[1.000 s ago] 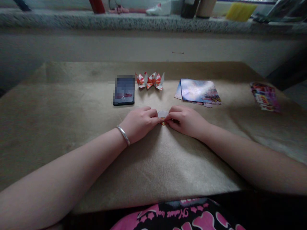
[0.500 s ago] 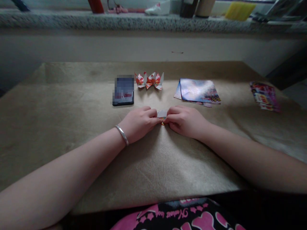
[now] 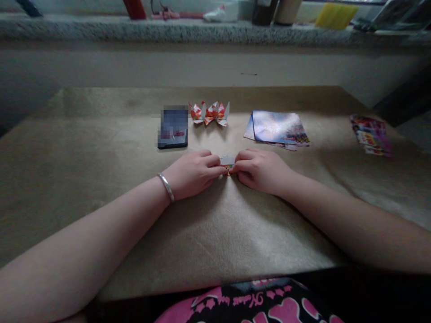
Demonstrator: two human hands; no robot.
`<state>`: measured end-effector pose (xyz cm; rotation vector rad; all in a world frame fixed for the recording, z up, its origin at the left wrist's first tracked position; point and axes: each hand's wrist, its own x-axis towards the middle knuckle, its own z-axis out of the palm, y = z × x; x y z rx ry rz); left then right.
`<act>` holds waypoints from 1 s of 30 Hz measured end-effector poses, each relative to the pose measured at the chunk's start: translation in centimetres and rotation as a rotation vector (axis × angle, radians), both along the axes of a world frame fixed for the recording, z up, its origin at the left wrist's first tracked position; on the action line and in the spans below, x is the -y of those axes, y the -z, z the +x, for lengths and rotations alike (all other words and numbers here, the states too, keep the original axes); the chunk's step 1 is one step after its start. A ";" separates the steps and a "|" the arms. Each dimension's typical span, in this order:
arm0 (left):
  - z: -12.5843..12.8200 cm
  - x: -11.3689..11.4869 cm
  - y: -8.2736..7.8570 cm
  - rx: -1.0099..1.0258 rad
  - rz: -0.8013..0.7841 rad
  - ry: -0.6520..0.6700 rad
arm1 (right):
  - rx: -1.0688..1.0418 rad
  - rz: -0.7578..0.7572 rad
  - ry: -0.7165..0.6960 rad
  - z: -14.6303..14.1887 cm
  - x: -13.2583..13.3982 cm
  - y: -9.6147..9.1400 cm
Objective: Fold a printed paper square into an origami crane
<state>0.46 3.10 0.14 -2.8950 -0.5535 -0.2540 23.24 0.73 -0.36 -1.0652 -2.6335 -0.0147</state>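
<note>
A small folded piece of origami paper (image 3: 227, 160), white on the upper flap and patterned in orange and yellow along the lower edge, lies on the table between my hands. My left hand (image 3: 198, 172) pinches its left side, a silver bangle on the wrist. From the other side my right hand (image 3: 257, 169) grips the right edge, fingers curled. Both thumbs meet near the paper's lower edge, and the fingers cover much of it. Beyond my hands stand red-and-white folded paper cranes (image 3: 210, 113), side by side.
A phone (image 3: 173, 128) lies left of the cranes, its screen blurred. Right of them is a stack of pictured paper sheets (image 3: 279, 127); a colourful packet (image 3: 371, 135) lies farther right. A stone sill (image 3: 202, 33) at the back holds a yellow sponge-like block (image 3: 336, 15) and containers.
My left wrist and bangle have shifted slightly to the left. The fingertips stay on the paper in nearly the same place, and my right hand has barely moved.
</note>
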 end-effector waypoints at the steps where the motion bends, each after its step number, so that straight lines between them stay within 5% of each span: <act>1: 0.1 0.1 0.0 0.000 0.003 -0.006 | 0.002 0.003 -0.004 -0.1 0.0 0.0; 30: -0.4 0.0 -1.1 0.003 -0.137 -0.097 | -0.023 -0.017 -0.059 1.4 -0.3 -0.5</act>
